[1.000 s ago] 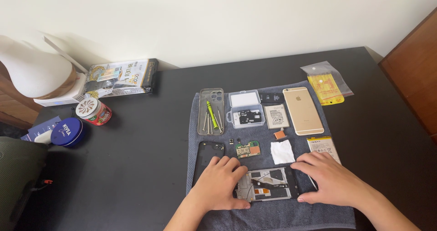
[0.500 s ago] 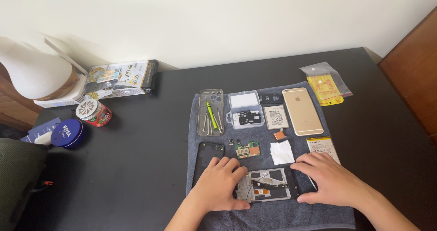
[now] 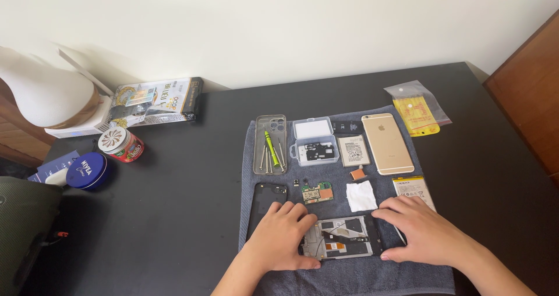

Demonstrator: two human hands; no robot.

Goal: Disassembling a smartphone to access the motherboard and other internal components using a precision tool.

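Hands flat, fingers loosely spread: left hand [image 3: 283, 235] and right hand [image 3: 424, 233] pressing opposite ends of opened phone frame [image 3: 345, 245] on grey towel [image 3: 407, 278].

A glossy flat box [image 3: 156, 101] lies far left by the wall; a clear bag with a yellow label [image 3: 418, 110] lies far right.

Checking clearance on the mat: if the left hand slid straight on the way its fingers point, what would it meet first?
Probably the green circuit board, just beyond the left hand; its fingers point up-right.
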